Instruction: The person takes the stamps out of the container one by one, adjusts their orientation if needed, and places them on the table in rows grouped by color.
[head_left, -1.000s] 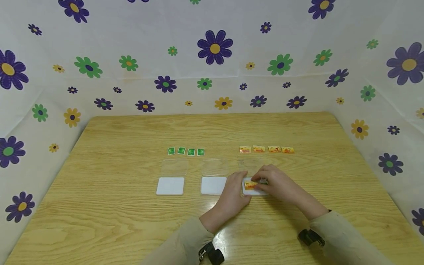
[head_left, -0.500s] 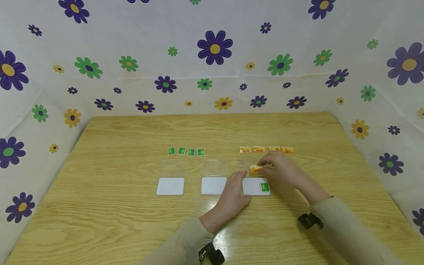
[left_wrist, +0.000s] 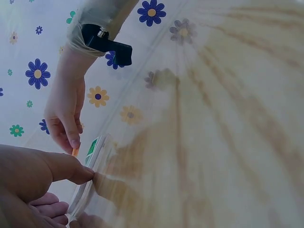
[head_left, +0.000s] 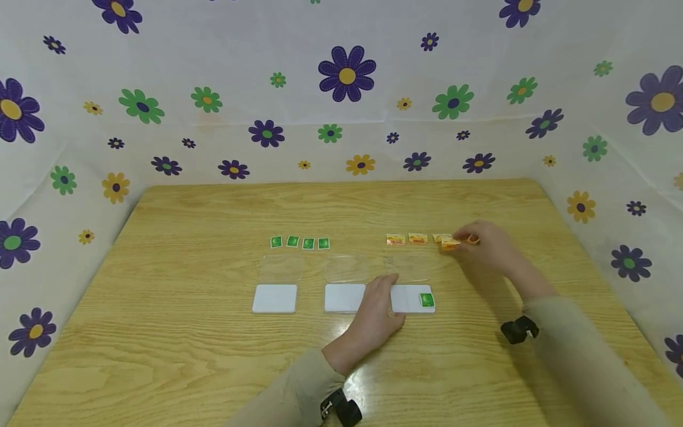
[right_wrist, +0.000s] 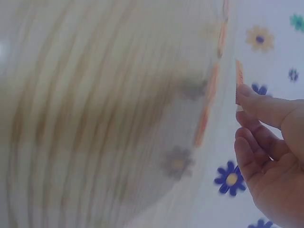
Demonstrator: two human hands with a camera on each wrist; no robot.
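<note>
My left hand grips the left end of the rightmost flat white case, fingers at its far edge and thumb at the near one. In the left wrist view the thumb presses the case's edge. A small green stamp-like square lies at the right end of this case. Between thumb and fingers my right hand pinches an orange-yellow printed slip, raised over the right end of a row of similar slips. That hand partly hides the row's end.
Two more white cases, one at the left and one in the middle, lie in line. Behind each case is a clear plastic panel. Further back sits a row of several green squares. Flower-patterned cloth walls in the wooden table.
Holding the orange-yellow slip, my right hand has moved from the rightmost case back and right to the slip row. The green square on the case is fully uncovered. The left hand stays put.
</note>
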